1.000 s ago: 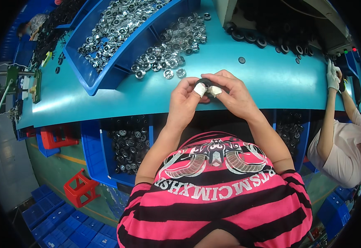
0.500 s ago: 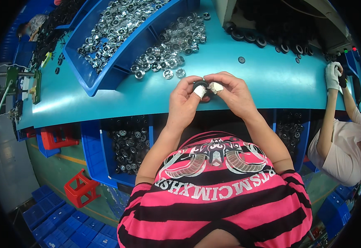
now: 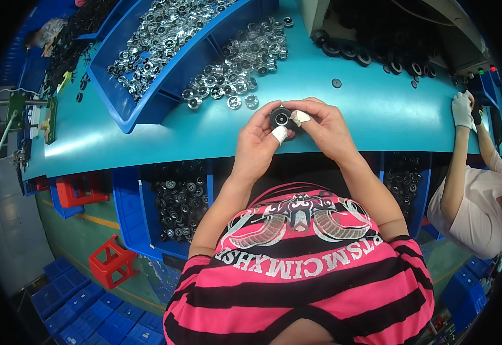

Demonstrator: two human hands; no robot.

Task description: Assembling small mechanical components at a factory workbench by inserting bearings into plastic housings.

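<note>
Above the near edge of the teal table I hold a small black wheel [image 3: 281,118] with a pale ring round its hub. My left hand [image 3: 256,141] grips its left side between fingers and thumb. My right hand [image 3: 327,127] is closed on its right side, its thumb near the hub. White tape wraps both thumbs. A second dark part seems to sit beneath the wheel, mostly hidden by the fingers. Beyond my hands lie loose clear and silvery hubs [image 3: 234,102] in a pile.
A blue bin [image 3: 125,118] of clear hubs stands at the back left. Black rings [image 3: 363,58] lie at the back right, and one small black disc [image 3: 336,83] lies nearer. Under the table are blue crates [image 3: 147,218] of wheels. At right, a co-worker's gloved hand [image 3: 462,110] shows.
The wheel has turned so its hub face shows upward. My left thumb has slid down off its face; my right thumb has shifted slightly up. The co-worker's hands have moved a little.
</note>
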